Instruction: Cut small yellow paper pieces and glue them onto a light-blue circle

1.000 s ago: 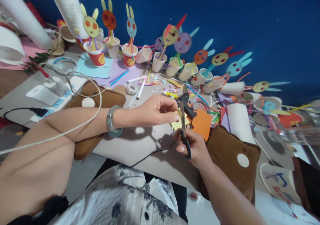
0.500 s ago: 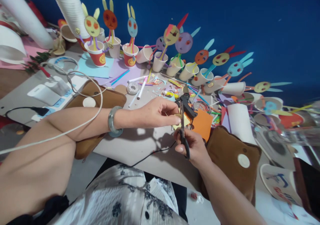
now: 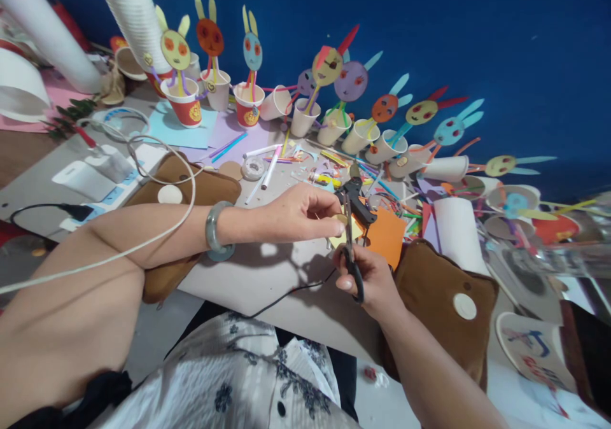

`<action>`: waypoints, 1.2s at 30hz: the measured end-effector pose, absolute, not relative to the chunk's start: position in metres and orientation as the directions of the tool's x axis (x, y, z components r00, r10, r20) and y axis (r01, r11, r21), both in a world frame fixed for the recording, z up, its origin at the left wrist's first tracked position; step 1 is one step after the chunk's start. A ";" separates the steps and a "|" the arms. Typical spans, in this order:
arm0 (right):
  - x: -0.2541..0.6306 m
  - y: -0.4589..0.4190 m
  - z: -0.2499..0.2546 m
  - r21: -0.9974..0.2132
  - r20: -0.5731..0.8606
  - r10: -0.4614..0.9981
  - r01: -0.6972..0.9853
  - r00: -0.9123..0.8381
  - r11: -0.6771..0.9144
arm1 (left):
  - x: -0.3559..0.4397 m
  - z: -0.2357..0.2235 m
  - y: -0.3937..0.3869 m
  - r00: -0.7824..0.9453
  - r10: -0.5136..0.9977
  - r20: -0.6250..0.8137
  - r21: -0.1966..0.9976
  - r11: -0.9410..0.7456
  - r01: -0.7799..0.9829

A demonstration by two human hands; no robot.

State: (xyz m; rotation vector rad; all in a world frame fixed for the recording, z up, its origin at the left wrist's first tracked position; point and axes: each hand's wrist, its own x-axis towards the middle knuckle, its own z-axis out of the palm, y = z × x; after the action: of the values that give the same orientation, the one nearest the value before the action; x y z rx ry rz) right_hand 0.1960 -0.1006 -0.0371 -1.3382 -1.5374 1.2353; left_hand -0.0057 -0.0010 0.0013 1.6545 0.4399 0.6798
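Counter (image 3: 238,282): pale grey, strewn with paper scraps and pens beyond the hands.
Row of paper cups (image 3: 305,123): along the far edge by the blue wall, many bearing long-eared paper figures.
Brown pouch (image 3: 429,295): lying to the right, just beside the right forearm.
Left hand (image 3: 298,212): palm turned inward, fingers curled, thumb and fingertips pinched together on a small yellowish paper piece (image 3: 340,218).
Right hand (image 3: 370,276): closed around the handles of the scissors (image 3: 351,251), blades pointing away from the body.
Glue gun (image 3: 356,201): black, lying just beyond the blades, near an orange sheet (image 3: 386,235).
Paper piece: above the counter, at the blades; whether it sits between them, I cannot tell.
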 end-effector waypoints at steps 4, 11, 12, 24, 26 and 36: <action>0.197 -0.101 -0.038 -0.964 -0.046 0.982 0.264 -0.184 0.004 | -0.006 0.002 -0.001 0.754 0.627 0.196 0.976 -0.197 -0.090; 0.198 -0.100 -0.038 -0.964 -0.029 0.982 0.267 -0.189 0.023 | -0.006 0.004 -0.001 0.745 0.638 0.194 0.976 -0.201 -0.082; 0.197 -0.100 -0.038 -0.964 -0.028 0.981 0.266 -0.189 0.023 | -0.006 0.005 -0.001 0.746 0.638 0.192 0.977 -0.199 -0.082; 0.197 -0.101 -0.037 -0.958 -0.051 0.981 0.288 -0.189 0.006 | -0.006 0.006 -0.002 0.730 0.661 0.174 0.981 -0.180 -0.071; 0.196 -0.101 -0.036 -0.953 -0.056 0.980 0.302 -0.192 0.005 | -0.005 0.004 -0.003 0.735 0.655 0.175 0.982 -0.174 -0.079; 0.196 -0.101 -0.036 -0.945 -0.058 0.979 0.326 -0.196 0.009 | -0.005 0.004 -0.003 0.759 0.628 0.172 0.979 -0.196 -0.060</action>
State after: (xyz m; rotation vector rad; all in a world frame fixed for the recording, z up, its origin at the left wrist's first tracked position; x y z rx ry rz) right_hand 0.1959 -0.1010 -0.0357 -1.3671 -1.5991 1.2051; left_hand -0.0049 -0.0034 0.0037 1.6638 0.4575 0.6616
